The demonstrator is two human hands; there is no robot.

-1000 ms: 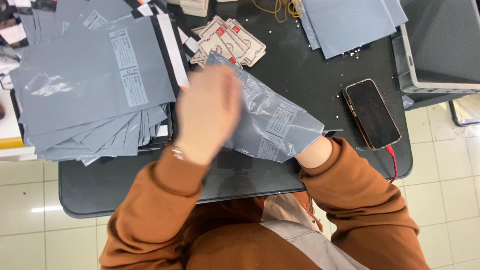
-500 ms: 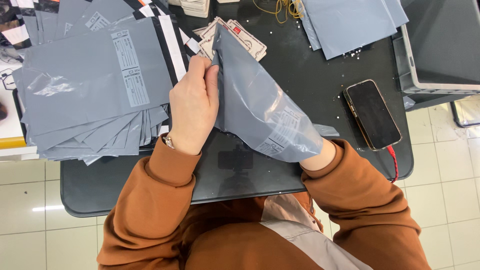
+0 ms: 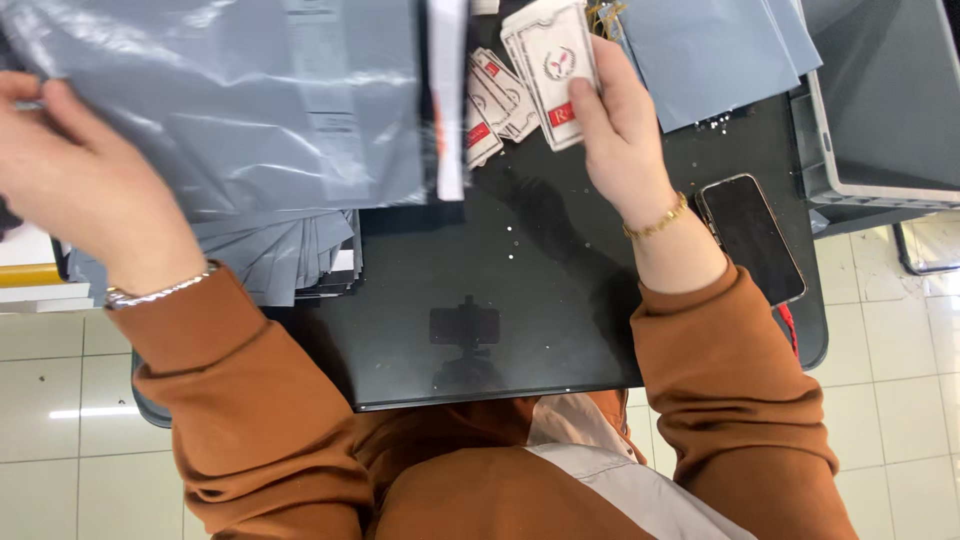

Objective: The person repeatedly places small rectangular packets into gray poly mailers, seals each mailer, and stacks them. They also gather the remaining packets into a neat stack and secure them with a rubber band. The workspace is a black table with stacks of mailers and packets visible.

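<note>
We held a grey mailer [image 3: 250,110] in our left hand [image 3: 80,190], fingers gripping its edge, above the bag stack [image 3: 280,255]. Right of the stack, our right hand [image 3: 625,130] pinched a card [image 3: 555,70]. A loose pinch could have dropped it among the others.

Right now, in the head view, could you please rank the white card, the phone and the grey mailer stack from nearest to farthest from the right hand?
1. White card: held in the right hand.
2. Phone: just right of that wrist.
3. Grey mailer stack: far left, under the left hand.

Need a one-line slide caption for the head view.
Left hand on grey mailer bags; right hand holds a white card over a black table.
</note>
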